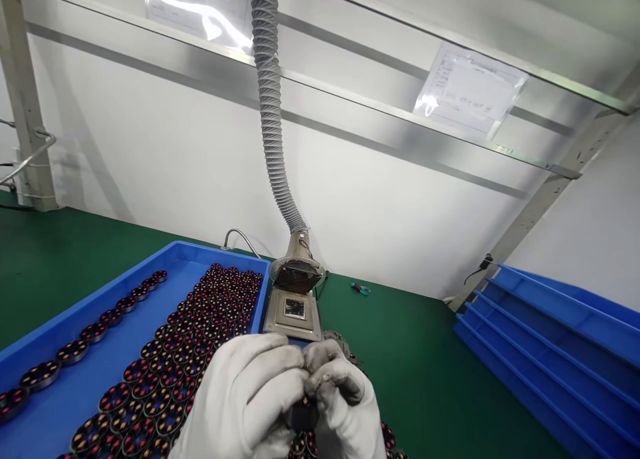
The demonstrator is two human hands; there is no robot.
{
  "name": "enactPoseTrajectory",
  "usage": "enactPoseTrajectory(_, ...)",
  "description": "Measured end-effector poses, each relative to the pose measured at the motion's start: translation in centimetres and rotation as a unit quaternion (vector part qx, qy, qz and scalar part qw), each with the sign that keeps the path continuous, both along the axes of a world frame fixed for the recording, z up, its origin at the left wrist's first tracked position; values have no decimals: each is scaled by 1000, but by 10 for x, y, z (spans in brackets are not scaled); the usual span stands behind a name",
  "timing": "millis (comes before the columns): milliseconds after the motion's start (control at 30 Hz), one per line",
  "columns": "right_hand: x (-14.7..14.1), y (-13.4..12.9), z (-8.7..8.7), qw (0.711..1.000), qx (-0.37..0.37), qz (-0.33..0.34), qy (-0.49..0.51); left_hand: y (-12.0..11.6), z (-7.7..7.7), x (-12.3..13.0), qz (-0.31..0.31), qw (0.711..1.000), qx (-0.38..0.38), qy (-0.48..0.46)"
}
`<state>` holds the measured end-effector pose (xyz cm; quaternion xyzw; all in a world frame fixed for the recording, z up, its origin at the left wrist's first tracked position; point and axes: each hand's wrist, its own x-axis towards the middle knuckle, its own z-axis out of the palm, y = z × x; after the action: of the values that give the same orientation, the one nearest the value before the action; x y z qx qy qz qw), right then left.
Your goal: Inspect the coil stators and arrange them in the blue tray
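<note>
from where i stand no word can be read: the right-hand sheet (470, 92) by the metal shelf edge (370, 105) carries lines of print too blurred to make out, and the left-hand sheet (193, 12), streaked with glare, bears print just as illegible.

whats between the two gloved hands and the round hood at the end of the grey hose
In the head view, a metal box with a dark square on top lies between the round hood and the left hand and right hand.
</note>
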<state>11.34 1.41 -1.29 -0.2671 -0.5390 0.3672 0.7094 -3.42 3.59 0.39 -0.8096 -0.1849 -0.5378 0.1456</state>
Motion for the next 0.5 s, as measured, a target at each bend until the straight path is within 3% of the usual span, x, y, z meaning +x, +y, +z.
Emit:
enactPoseTrajectory(133,9,-4,9,981,-62,55,175,-2,-4,0,-28,998,-58,-15)
enactPoseTrajectory(200,12,-12,17,986,-85,36,137,-3,-6,0,-87,985,-149,-17)
enactPoseTrajectory(300,10,-22,24,989,-147,19,30,-5,-8,1,-170,942,-290,1)
enactPoseTrajectory(400,4,-24,25,982,-187,3,-26,-5,-12,3,-216,917,-334,-21)
enactPoseTrajectory(500,-1,-20,21,987,-157,-16,-40,-4,-13,9,-221,909,-347,-71)
